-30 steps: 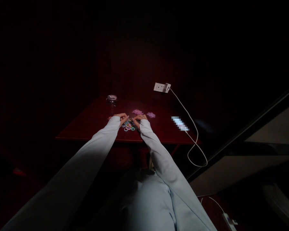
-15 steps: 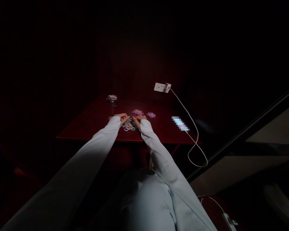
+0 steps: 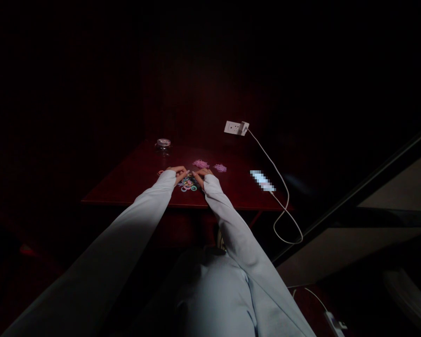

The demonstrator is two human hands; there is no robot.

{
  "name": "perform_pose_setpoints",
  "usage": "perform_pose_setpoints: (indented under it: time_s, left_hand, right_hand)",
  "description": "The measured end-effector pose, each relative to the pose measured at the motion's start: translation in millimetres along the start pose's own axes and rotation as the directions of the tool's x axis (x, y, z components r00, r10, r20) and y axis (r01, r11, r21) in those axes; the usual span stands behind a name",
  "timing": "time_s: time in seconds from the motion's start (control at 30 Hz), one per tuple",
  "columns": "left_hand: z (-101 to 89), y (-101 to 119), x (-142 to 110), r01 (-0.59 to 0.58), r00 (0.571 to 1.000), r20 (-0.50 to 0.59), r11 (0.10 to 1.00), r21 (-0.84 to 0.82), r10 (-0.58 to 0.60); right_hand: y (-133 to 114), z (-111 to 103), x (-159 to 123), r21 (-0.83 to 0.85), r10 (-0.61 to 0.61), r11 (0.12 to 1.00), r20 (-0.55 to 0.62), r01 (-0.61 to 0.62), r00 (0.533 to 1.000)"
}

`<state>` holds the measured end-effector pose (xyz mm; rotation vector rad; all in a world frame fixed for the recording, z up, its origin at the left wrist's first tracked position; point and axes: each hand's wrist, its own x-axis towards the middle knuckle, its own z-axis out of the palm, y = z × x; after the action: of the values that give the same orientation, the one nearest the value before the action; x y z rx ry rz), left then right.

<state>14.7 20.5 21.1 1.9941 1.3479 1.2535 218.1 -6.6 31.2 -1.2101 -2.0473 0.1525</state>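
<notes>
Head view: just below and between my two hands lies a pile of small rings (image 3: 188,188) in pink, teal, yellow and blue, overlapping loosely; the nearest ones show as round, thick bands. My left hand (image 3: 178,172) is curled narrow, thumb close to the forefinger, and my right hand (image 3: 200,175) faces it in much the same shape, their fingertips near each other; I cannot tell whether either pinches a ring. Orange-red rings (image 3: 160,173) peek out just left of my left hand. Beyond my right hand sits a stringy-looking pink heap (image 3: 201,164), and right of that a smaller purple heap (image 3: 220,167). Past my left hand stands a see-through, rounded container (image 3: 163,144) with a pale top. The smooth, dark red table (image 3: 115,189) spreads widely left of my left hand, its straight front edge passing under my sleeves. Well right of my right hand, a white cable (image 3: 288,194) loops over that edge.
</notes>
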Motion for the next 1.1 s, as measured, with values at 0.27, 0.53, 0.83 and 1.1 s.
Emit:
perform_pose_setpoints:
  time_s: [0.27,0.53,0.83,1.1]
  left_hand:
    - [0.0,1.7,-0.8,-0.008,1.000,0.017,1.000,0.005,0.008]
    - [-1.8,5.6,-5.3,0.011,0.998,-0.062,0.999,0.053,-0.008]
    - [5.3,-8.8,2.3,-0.045,0.999,0.000,0.997,0.069,0.045]
    - [3.0,-7.2,5.0,-0.082,0.996,0.053,0.994,0.078,0.078]
  right_hand:
    - [6.8,4.5,3.5,0.006,0.001,1.000,-0.008,-0.001,1.000]
    - [12.2,8.6,5.1,0.048,-0.020,0.999,-0.047,0.022,0.999]
    - [17.4,12.2,6.7,0.142,-0.028,0.989,-0.059,0.036,0.998]
    - [12.4,8.8,4.0,0.165,-0.009,0.986,-0.047,0.016,0.999]
